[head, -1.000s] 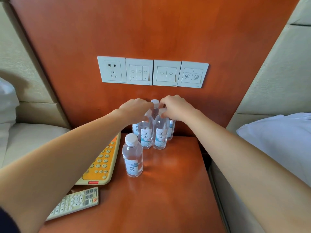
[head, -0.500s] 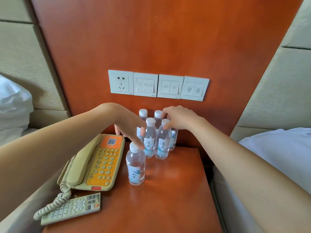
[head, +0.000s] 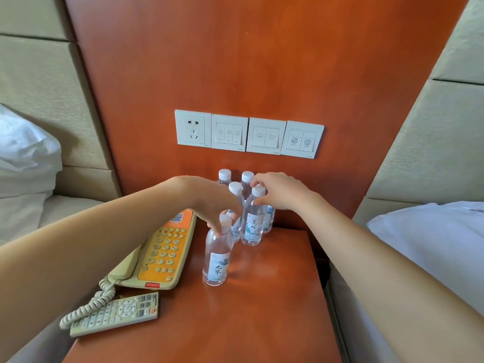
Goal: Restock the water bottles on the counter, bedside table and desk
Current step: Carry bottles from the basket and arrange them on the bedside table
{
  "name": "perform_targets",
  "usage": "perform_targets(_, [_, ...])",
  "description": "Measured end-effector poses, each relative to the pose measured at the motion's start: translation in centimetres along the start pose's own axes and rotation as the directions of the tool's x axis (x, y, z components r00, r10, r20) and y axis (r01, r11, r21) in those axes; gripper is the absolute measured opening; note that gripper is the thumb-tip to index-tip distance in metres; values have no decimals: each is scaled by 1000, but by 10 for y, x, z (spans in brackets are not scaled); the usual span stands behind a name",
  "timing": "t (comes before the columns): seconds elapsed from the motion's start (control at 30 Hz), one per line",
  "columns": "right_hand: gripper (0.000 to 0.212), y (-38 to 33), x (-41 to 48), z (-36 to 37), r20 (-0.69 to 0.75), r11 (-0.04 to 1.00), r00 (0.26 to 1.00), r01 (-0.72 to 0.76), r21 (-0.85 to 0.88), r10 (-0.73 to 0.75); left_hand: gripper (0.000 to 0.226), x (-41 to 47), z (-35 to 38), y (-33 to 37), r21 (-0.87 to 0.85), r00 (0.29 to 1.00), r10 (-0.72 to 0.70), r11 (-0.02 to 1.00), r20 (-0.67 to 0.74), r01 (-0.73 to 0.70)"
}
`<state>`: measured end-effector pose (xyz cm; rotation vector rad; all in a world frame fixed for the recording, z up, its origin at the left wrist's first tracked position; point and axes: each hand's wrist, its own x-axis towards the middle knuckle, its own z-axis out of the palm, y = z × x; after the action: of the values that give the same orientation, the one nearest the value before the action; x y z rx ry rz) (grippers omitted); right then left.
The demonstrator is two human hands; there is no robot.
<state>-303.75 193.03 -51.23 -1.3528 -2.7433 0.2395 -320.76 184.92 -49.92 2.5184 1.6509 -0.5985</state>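
While bottles (head: 224, 176) stand on bedside table (head: 262, 315):
L hand (head: 217, 205) grips front bottle (head: 216, 260) neck; R hand (head: 281, 192) pinches mid-row bottle (head: 252, 222) cap.

Bedside table (head: 262, 323), bottles (head: 252, 226), telephone (head: 162, 252), remote (head: 115, 314)

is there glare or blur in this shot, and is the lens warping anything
Head view: soft sheen on the bedside table beside the front water bottle, no harsh glare; left hand at its cap slightly smeared; right hand sharp; wide-angle lens splays the wood wall panel outward at its edges.
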Motion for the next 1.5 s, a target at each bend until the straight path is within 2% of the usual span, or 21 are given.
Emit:
perform_targets(0.17, [44, 2, -2, 1, -13, 1000, 1000, -16, 22, 16, 48, 19, -5, 0, 44, 997, -16, 999, -77, 19])
perform_targets(0.3, [46, 3, 1, 5, -6, 1000, 1000, -25, 13, 25, 45, 32, -4, -1, 72, 986, -37, 996, -165, 49])
perform_targets(0.43, [50, 5, 5, 6, 2, 999, 999, -40, 36, 40, 42, 46, -6, -1, 88, 978, -48, 994, -205, 67])
perform_targets(0.7, [44, 4, 6, 3, -2, 998, 999, -35, 46, 35, 44, 59, -8, -4, 108, 963, -13, 993, -270, 44])
perform_targets(1.0, [42, 3, 7, 6, -21, 1000, 1000, -3, 30, 4, 48, 58, -5, -9, 8, 970, -48, 999, -238, 52])
perform_targets(1.2, [47, 3, 7, 4, -19, 1000, 1000, 7, 25, -6, 40, 51, -5, -8, 12, 970, -15, 1000, -241, 18])
perform_targets(1.5, [41, 2, 9, 5, -21, 1000, 1000, 1, 12, -1, 42, 53, -6, -9, 30, 966, 12, 1000, -258, -5])
